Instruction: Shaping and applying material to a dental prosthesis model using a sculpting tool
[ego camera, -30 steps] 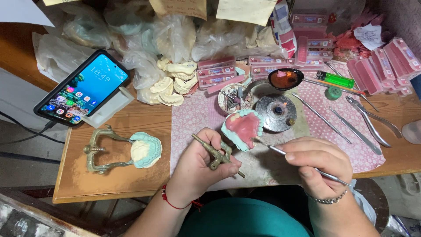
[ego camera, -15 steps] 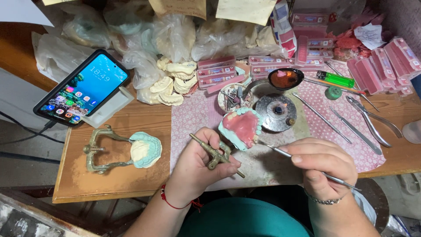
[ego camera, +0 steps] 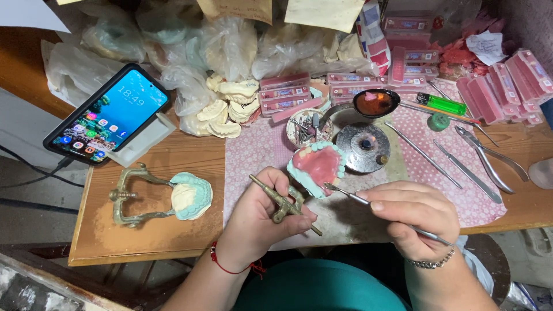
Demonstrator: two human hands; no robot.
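Barely shifted, left hand fingers clamp brass articulator; right hand fingers pinch steel probe.

The left hand covers the middle of the brass articulator, so how its frame joins the pink and pale green denture model cannot be seen. The right hand hides most of the thin metal instrument; its far end disappears behind the wrist. Whether its tip touches the model is too fine to tell. Both forearms are cut off by the bottom edge. The plastic bags blur their contents.
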